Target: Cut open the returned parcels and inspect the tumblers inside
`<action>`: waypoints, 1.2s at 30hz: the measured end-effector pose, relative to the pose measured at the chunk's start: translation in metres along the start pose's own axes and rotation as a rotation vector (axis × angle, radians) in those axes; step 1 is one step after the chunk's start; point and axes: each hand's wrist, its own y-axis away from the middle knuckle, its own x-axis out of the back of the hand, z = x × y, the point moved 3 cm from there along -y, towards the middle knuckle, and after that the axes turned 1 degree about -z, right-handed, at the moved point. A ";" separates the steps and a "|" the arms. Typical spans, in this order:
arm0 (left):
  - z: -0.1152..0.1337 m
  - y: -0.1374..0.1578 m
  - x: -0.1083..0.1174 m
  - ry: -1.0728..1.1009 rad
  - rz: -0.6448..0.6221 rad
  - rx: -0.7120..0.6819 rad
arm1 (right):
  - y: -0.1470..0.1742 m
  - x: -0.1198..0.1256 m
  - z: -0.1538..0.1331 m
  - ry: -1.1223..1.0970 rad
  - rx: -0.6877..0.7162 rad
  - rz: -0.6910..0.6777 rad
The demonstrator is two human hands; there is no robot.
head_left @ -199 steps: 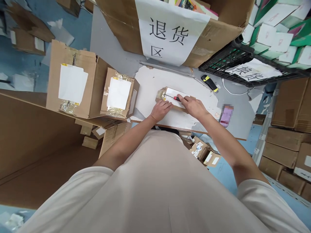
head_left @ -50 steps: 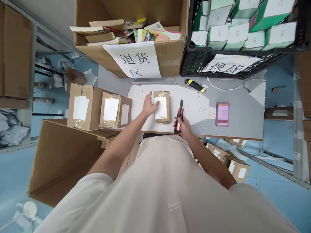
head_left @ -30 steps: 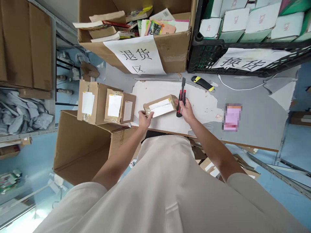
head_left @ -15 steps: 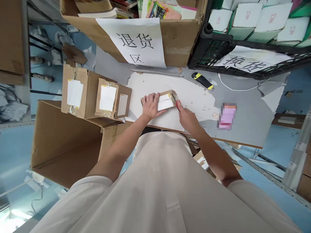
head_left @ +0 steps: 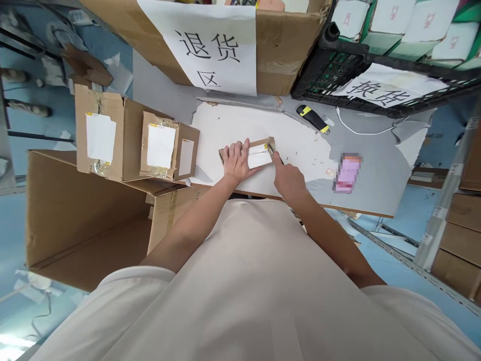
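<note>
A small, flat cardboard box (head_left: 259, 159) with a white label lies on the white surface in front of me. My left hand (head_left: 236, 161) is spread flat over its left part, fingers apart and thumb stretched along the near edge. At the box's right end my right hand (head_left: 289, 178) is closed round a slim utility knife (head_left: 281, 160), mostly hidden by the fingers. Its tip meets the taped right end of the box, where clear tape glints. Exactly how deep the blade sits cannot be seen.
Two labelled cartons (head_left: 99, 138) stand at the left, above a large open carton (head_left: 86, 215). A big cardboard box (head_left: 278, 55) and a black crate (head_left: 319, 75) line the back. A black-and-yellow cutter (head_left: 313, 119), a white cable (head_left: 361, 136) and a blurred pink item (head_left: 347, 173) lie at the right.
My right hand has shifted slightly down and left along the box's right end with the knife. My left hand keeps its place on the box. The camera view has moved.
</note>
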 end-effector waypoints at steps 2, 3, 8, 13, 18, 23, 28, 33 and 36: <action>-0.001 0.000 -0.003 0.043 0.010 0.004 | 0.002 -0.003 -0.004 0.002 0.001 -0.005; -0.001 0.001 -0.004 0.063 0.013 0.004 | 0.003 -0.004 -0.006 0.004 0.001 -0.007; -0.001 0.004 -0.005 0.128 0.026 -0.014 | 0.014 -0.003 -0.009 0.036 -0.035 -0.043; -0.001 0.005 -0.004 0.162 0.015 -0.020 | 0.024 -0.007 -0.011 0.068 -0.087 -0.133; -0.006 0.002 -0.002 0.171 0.032 -0.061 | 0.034 -0.015 -0.011 0.075 -0.122 -0.068; -0.010 -0.002 0.005 0.169 0.065 -0.114 | 0.050 -0.027 0.019 -0.062 -0.147 0.212; -0.023 0.021 0.014 0.114 0.079 -0.356 | 0.007 -0.067 0.063 -0.245 -0.309 0.411; -0.059 0.062 0.000 -0.008 0.027 -0.423 | -0.048 -0.107 0.074 -0.327 -0.361 0.443; -0.079 0.066 -0.011 0.004 0.008 -0.401 | -0.053 -0.118 0.074 -0.353 -0.343 0.437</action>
